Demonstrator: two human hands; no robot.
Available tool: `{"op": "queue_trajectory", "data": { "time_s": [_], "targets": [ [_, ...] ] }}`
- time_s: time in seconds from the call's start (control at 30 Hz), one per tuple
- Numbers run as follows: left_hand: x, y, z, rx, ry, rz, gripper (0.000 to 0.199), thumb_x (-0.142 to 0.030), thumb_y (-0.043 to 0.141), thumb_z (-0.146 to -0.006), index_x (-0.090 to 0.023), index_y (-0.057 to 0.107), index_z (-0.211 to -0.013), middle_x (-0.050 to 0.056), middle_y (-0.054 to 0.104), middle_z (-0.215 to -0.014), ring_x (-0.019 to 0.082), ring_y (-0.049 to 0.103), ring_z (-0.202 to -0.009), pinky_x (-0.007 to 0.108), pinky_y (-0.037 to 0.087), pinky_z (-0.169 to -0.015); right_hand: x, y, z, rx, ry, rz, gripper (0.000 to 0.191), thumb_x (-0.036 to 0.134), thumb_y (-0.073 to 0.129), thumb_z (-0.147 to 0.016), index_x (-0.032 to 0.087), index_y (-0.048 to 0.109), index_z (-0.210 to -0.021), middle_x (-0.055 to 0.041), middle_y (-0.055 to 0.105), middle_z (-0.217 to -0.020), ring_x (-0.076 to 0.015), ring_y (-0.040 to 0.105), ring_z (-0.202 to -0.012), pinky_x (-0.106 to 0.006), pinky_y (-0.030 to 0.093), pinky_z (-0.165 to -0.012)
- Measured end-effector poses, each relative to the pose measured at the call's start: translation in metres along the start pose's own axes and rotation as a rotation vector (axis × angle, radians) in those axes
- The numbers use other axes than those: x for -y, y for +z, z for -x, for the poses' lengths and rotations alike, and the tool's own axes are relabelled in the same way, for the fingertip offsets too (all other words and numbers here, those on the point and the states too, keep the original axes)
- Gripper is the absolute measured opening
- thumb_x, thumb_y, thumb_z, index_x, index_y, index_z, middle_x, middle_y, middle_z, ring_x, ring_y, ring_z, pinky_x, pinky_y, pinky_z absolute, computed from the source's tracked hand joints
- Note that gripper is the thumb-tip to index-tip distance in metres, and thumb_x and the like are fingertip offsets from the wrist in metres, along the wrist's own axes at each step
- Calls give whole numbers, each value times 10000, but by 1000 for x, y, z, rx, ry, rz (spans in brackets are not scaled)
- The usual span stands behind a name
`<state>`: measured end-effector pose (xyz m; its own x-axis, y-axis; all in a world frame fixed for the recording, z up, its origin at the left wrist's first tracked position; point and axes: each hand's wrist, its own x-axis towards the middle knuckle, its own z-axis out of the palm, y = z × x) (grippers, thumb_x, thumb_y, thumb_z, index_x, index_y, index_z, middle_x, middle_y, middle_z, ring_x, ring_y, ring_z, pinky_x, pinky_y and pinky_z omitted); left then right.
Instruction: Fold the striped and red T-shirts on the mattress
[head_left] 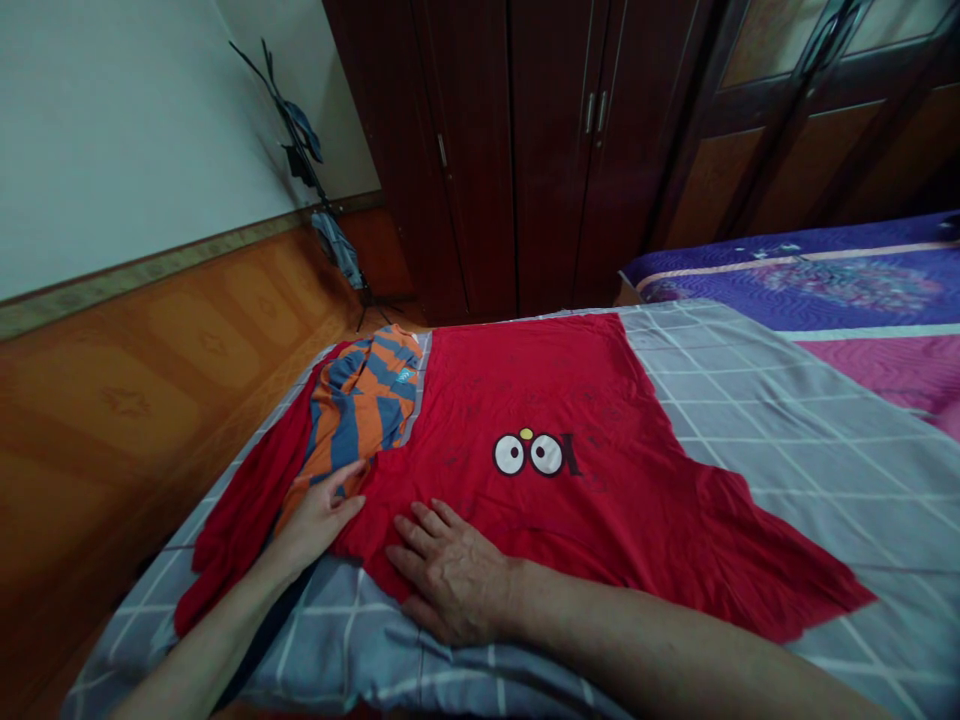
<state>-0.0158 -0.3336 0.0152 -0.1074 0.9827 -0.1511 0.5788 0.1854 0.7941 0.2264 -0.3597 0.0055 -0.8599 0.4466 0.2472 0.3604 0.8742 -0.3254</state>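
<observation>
The red T-shirt [480,380] lies spread nearly flat on the bed [720,380], lightly wrinkled, hem near the far edge, sleeves splayed out to both sides; it bears two round white cartoon eyes, a yellow dot between them and a black mark beside, perhaps a letter

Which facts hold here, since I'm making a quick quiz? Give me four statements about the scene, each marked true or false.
1. The right hand lies on the red shirt. True.
2. The striped garment lies to the right of the red shirt in the picture. False: the striped garment lies to its left.
3. The red shirt bears a print of two round eyes. True.
4. The sheet under the red shirt is plain red. False: the sheet is grey with pale grid lines.
</observation>
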Motion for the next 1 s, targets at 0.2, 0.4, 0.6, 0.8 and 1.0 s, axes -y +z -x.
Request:
{"op": "queue_trajectory", "data": {
  "time_s": [0.2, 0.4, 0.6, 0.8, 1.0],
  "targets": [
    [12, 2, 16, -84, 111, -498, 556, -510, 602, -711, -159, 539, -1138, 59, 643, -938, 195, 592, -662, 324, 455, -669, 7, -6, 0, 6, -53, 26, 635, 570, 489, -842, 99, 489, -1268, -175, 473, -1331, -316, 417, -1205, -464, 341, -1006],
    [4, 1, 14, -39, 144, -513, 251, -441, 492, -776, -209, 490, -679, -24, 530, -650, 170, 536, -639, 271, 373, -610, 13, -3, -4, 66, 1, 82, 181, 313, 550, -822, 152, 612, -765, -80, 589, -846, -210, 507, -838, -328, 439, -709],
    [3, -6, 9, 7, 6, 52, 298, -474, 592, -698, -201, 477, -722, -52, 520, -618, 145, 533, -598, 249, 395, -578, 15, -15, -4, 70, 2, -5, 281, 417, 543, -847, 155, 637, -883, -66, 628, -902, -207, 550, -856, -317, 452, -757],
    [1, 3, -2, -31, -55, 141, 574, -498, 699, -633, -147, 542, -1059, 80, 655, -1010, 237, 611, -972, 328, 457, -836, 16, -30, -16, 122, 57, -33, 327, 424, 545, -845, 133, 649, -952, -105, 650, -971, -250, 576, -925, -369, 470, -825],
    [-2, 15, -13, -5, -4, 38, 347, -496, 628, -659, -168, 577, -761, -1, 651, -706, 210, 621, -717, 319, 473, -708, 6, -15, -39, 61, 236, 46, 637, 454, 507, -859, -29, 475, -1273, -287, 419, -1362, -367, 385, -1260, -526, 325, -1021]
  ]
}}
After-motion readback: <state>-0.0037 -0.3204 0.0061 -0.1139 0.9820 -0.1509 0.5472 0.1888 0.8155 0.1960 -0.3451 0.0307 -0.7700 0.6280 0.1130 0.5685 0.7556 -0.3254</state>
